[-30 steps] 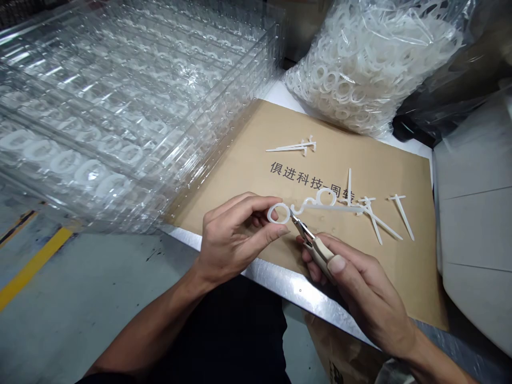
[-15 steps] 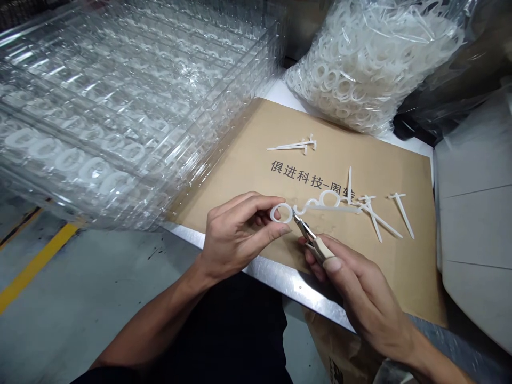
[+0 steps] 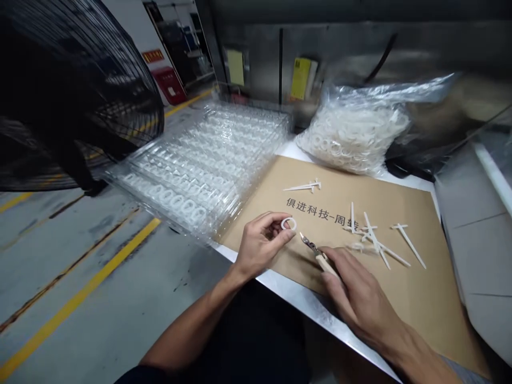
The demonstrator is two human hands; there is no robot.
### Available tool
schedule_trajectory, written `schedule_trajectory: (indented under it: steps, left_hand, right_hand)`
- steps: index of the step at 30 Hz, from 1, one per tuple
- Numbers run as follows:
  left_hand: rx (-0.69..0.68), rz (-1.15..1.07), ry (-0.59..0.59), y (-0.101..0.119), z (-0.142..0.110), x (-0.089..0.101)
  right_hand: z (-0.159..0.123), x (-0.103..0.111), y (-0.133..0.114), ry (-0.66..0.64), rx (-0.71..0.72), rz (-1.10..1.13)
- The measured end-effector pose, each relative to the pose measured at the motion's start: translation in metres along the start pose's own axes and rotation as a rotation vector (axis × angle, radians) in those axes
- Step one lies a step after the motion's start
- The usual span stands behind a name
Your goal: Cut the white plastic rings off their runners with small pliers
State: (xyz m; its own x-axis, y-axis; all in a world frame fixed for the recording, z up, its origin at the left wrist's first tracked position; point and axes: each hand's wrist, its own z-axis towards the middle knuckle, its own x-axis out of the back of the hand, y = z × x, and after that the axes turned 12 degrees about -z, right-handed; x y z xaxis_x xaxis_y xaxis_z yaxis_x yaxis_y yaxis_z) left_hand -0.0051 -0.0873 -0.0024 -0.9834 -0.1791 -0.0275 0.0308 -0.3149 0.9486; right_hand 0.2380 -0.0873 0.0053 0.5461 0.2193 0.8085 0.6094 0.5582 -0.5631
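One ring (image 3: 295, 224) pinched in the left hand's (image 3: 262, 241) grip, one cutter (image 3: 322, 261) held in the right's (image 3: 362, 296)!

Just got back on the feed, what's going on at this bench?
A person's left hand pinches a white ring between thumb and fingers, above the cardboard sheet. The right hand grips a pair of cutters, their tip near the ring but apart from it. Thin white plastic pieces lie on the cardboard. A clear tray of rings sits to the left, and a clear bag of white parts stands behind.
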Motion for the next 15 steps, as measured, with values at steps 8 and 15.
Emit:
schedule_trajectory:
  steps: [8,15]
  left_hand:
    - [-0.185,-0.032,-0.041,0.053,0.097,-0.041]
    - [-0.316,0.263,-0.013,0.085,0.291,-0.122]
  right_hand:
    - [0.004,-0.010,0.011,0.102,0.192,-0.262]
    - [0.004,-0.007,0.013,0.125,0.247,-0.295]
